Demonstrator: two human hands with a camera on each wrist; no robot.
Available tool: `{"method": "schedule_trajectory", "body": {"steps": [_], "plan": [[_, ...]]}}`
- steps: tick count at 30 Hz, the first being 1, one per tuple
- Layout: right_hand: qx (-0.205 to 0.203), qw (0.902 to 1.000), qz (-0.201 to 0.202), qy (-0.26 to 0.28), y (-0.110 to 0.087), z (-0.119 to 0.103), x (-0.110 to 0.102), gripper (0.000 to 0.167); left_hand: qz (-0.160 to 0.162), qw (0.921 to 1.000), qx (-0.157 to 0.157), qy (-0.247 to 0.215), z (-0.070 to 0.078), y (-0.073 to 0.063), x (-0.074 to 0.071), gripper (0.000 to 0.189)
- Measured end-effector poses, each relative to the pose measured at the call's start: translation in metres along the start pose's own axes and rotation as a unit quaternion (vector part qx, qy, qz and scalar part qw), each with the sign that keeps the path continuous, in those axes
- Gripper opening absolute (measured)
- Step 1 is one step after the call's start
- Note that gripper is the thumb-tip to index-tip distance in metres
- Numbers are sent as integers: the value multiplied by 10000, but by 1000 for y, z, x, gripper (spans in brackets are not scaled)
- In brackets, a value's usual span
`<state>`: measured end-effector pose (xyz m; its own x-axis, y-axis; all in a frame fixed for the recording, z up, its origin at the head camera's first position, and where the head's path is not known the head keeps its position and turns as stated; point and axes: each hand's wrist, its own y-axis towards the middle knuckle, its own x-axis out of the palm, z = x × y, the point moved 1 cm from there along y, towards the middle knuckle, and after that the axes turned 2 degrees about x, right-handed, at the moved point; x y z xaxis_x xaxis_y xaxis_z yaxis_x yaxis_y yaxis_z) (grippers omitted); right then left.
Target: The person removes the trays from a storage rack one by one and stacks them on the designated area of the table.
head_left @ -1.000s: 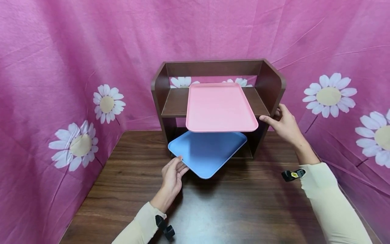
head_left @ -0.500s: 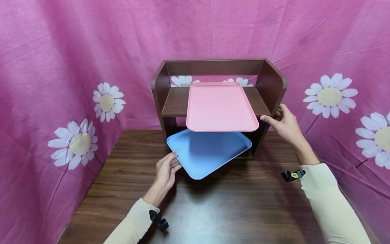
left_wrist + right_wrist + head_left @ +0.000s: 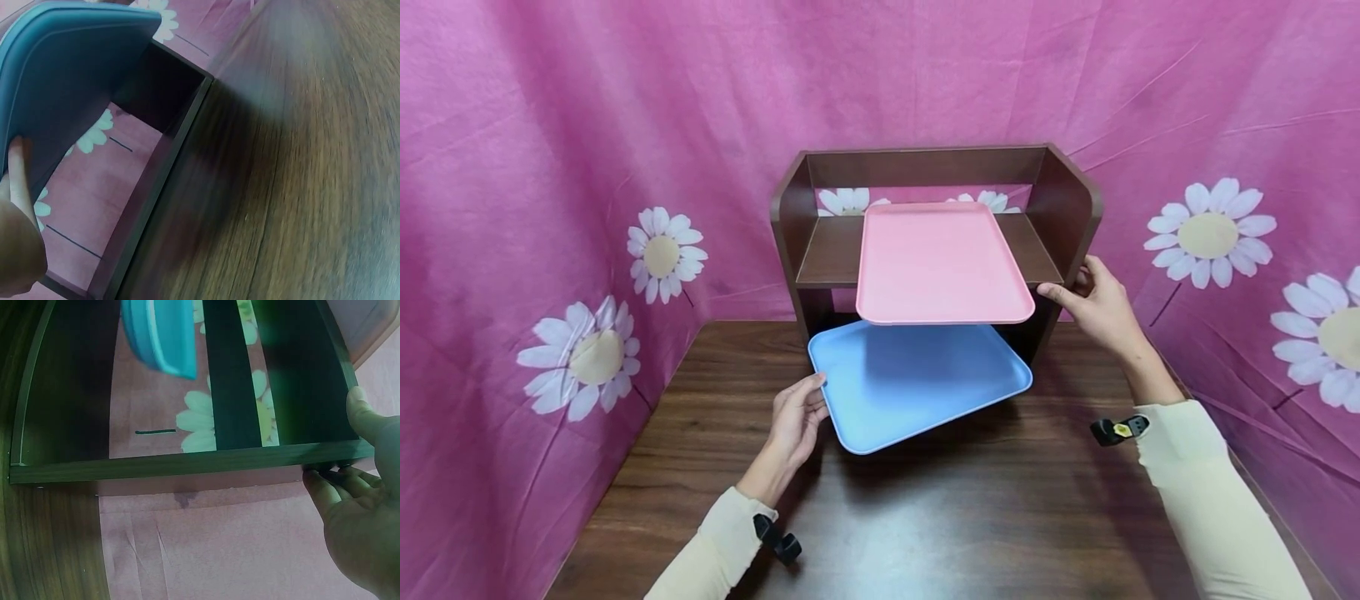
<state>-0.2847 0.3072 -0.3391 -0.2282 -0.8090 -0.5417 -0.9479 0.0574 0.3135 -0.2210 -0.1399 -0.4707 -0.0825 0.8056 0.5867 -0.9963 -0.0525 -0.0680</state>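
My left hand [image 3: 793, 421] pinches the left edge of a blue tray [image 3: 925, 383], thumb on top and fingers beneath. That tray slants out of the lower compartment of a brown wooden shelf [image 3: 925, 169], clear above the tabletop, its back part hidden under a pink tray [image 3: 943, 267]. The left wrist view shows the blue tray's underside [image 3: 69, 69] with fingers [image 3: 20, 175] against it. On the shelf's right side, my right hand [image 3: 1105, 308] grips the side panel [image 3: 187, 461], thumb at the front edge and fingers curled behind. The pink tray lies on the upper board, overhanging its front.
The shelf stands at the back of a dark wood-grain table [image 3: 940, 517]. Behind and beside it hangs a pink curtain [image 3: 925, 75] printed with white daisies. The shelf's side panels bound the lower compartment left and right.
My left hand has moved left, swinging the blue tray round so its front corner shifts left and its right corner comes out forward. My right hand, the shelf and the pink tray stay put.
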Motion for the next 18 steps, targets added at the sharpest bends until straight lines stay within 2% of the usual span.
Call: {"method": "schedule_trajectory", "body": {"steps": [10,18], "plan": [[6,9999,46,-135,-1,-5,-3,71,-316,9995,-66,59,10,2,-5,40],[-116,9996,1,-251,-3,-1,-3,70,-658,9973,-149,299,15,4,-12,36]]}}
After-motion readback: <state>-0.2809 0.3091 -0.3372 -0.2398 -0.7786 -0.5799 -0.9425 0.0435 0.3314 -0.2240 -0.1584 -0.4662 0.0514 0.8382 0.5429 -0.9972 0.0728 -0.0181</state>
